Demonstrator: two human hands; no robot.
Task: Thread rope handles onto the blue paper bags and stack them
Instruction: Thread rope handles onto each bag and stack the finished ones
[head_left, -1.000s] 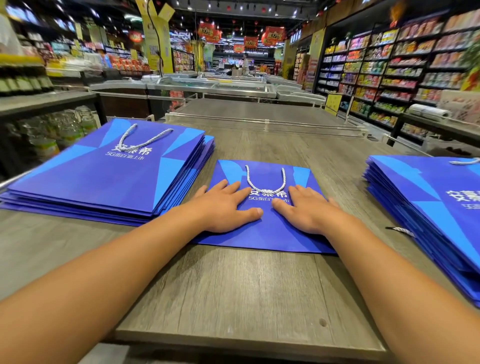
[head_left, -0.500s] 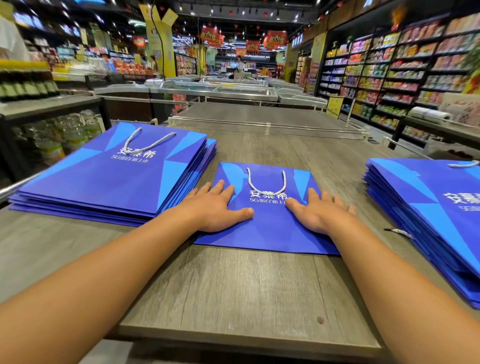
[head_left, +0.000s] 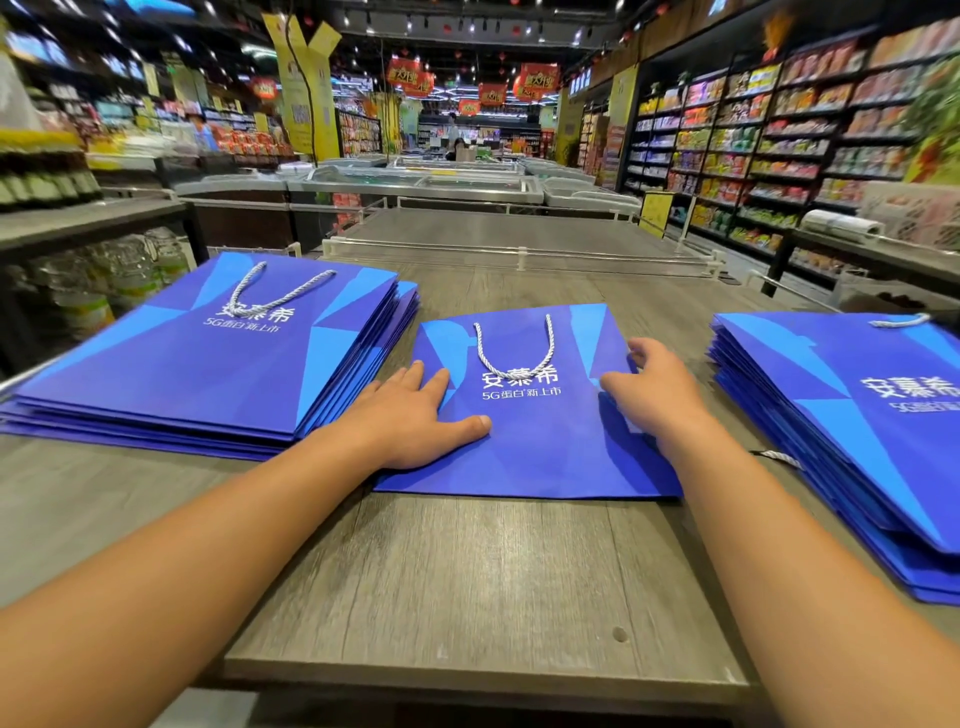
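The head view shows the flat blue paper bag (head_left: 524, 436) lying in the middle of the grey wood-grain desk (head_left: 467, 587), its white twisted rope handle (head_left: 514, 358) already threaded and resting on the top face. Your left hand (head_left: 415, 415) lies flat and relaxed on the bag's left side, while your right hand (head_left: 657, 387) curls its fingers over the bag's right edge, apparently beginning to grip it. If you lift from that one edge alone, the thin paper may bend or crease, and the loose rope may slide off and catch underneath. The tall stack of finished blue bags (head_left: 208, 364) to your left sits with its edges fanned out, so dropping this bag on carelessly could push the pile further askew. The other pile of blue bags (head_left: 857, 431) on your right lies close to your forearm, with a loose white rope end (head_left: 776, 457) poking out beside it; a wide swing could snag it.
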